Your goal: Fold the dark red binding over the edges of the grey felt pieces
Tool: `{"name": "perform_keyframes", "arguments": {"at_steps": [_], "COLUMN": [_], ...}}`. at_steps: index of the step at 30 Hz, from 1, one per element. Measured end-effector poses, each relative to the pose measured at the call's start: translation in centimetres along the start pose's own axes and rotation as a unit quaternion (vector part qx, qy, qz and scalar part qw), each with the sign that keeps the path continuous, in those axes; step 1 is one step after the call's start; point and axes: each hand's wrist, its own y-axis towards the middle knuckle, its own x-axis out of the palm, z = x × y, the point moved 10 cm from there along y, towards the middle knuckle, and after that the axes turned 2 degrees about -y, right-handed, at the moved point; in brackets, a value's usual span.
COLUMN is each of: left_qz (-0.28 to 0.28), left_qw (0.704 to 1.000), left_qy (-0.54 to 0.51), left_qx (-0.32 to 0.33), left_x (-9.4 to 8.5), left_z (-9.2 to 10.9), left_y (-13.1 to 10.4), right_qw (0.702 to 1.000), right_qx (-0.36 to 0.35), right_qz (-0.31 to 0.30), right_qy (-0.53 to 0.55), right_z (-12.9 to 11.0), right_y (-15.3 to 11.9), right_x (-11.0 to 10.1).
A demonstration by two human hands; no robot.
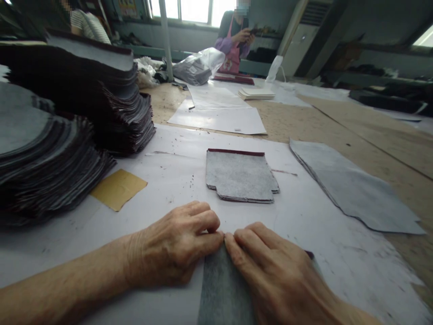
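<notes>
A grey fabric-like piece (221,289) lies in front of me on the white sheet, partly covered by my hands. My left hand (179,241) is closed, thumb and forefinger pinching the far edge of that piece. Close against it, my right hand (274,266) has its fingers pressed together on the same edge and covers the right part. A bit of dark red edge shows beyond the right knuckles. Just past the hands lies a small stack of grey notched pieces (241,176) with a dark red strip along its far side.
Tall piles of dark-edged pieces (111,99) stand at the left, near a yellow square (119,188). Larger grey sheets (355,185) lie at the right. Farther back are white papers (219,115), a plastic bag (199,65) and a person in a pink apron (233,45).
</notes>
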Motion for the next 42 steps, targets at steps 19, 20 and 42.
{"name": "perform_keyframes", "arguments": {"at_steps": [19, 20, 42], "left_qz": [-0.065, -0.066, -0.08], "left_qw": [0.991, 0.992, 0.99], "left_qy": [0.035, 0.036, 0.017], "left_qx": [-0.108, -0.104, -0.112], "left_x": [-0.5, -0.4, 0.1], "left_z": [2.4, 2.4, 2.2], "left_y": [-1.3, -1.3, -1.9], "right_qw": [0.989, 0.99, 0.981], "right_qx": [0.03, 0.029, 0.158], "right_qz": [-0.027, -0.034, 0.012], "right_qy": [0.141, 0.137, 0.115], "right_z": [1.4, 1.4, 4.8], "right_y": [-0.2, -0.2, -0.9], "right_x": [2.0, 2.2, 0.5]}}
